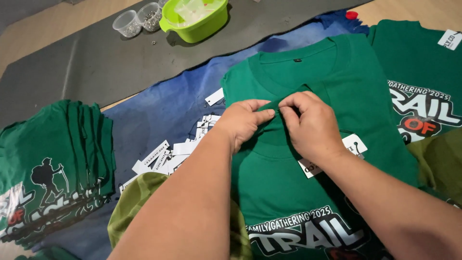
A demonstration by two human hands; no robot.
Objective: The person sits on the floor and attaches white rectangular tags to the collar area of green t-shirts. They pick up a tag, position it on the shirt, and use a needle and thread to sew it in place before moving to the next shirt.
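I seem to be at a garment-packing workbench: a stack of green shirts (pixel 57 163) on my left, loose paper tags (pixel 166 156) scattered on the blue cloth (pixel 159 110), and cups of pins (pixel 139 20) by a green bowl (pixel 199 24).

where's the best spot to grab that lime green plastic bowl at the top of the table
Probably by the small spout-like lip on the left side of the lime green plastic bowl, coming in from the left. The lip juts out past the round wall, so fingers can pinch it. The dark grey mat is bare below it, though two clear plastic cups stand close on the upper left. The bowl's far rim is cut off from view.
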